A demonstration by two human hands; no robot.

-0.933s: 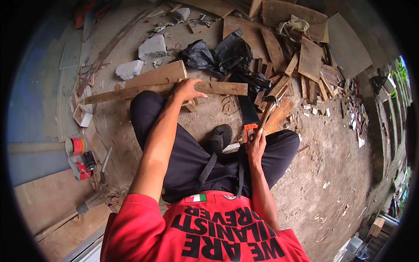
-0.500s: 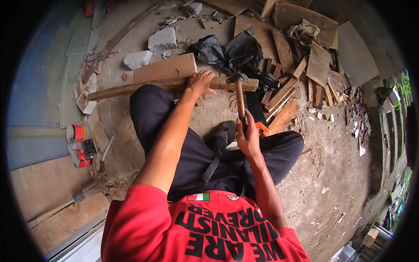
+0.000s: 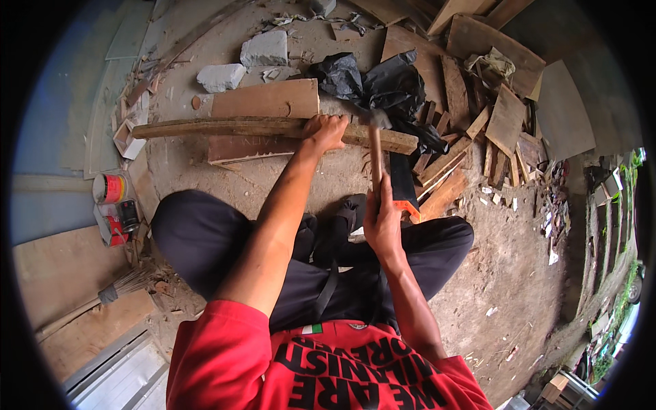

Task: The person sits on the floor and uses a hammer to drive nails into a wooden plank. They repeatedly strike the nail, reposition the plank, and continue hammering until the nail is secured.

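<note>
A long, narrow wooden beam (image 3: pixel 225 127) lies across a brown wooden board (image 3: pixel 266 99) in front of me. My left hand (image 3: pixel 326 132) is closed over the beam, right of its middle. In my right hand (image 3: pixel 384 222) is a hammer (image 3: pixel 376 160), its wooden handle pointing away from me. The hammer's head is smeared by motion and appears over the right part of the beam; whether it touches the wood I cannot tell. Under the beam's right end lies a flat black tool with an orange end (image 3: pixel 404 206), just beyond my right hand.
Crumpled black plastic (image 3: pixel 393 85) lies past the beam's right end. Scrap wood (image 3: pixel 506 119) is piled at the far right. Pale blocks (image 3: pixel 264 49) sit at the far left. Tins (image 3: pixel 109 188) and a twig broom (image 3: pixel 130 285) are at the left. My bent legs (image 3: pixel 205 239) are close below.
My left knee has dropped away from the beam, uncovering the board's near part. My left hand has closed more tightly over the beam. The hammer's head now looks blurred.
</note>
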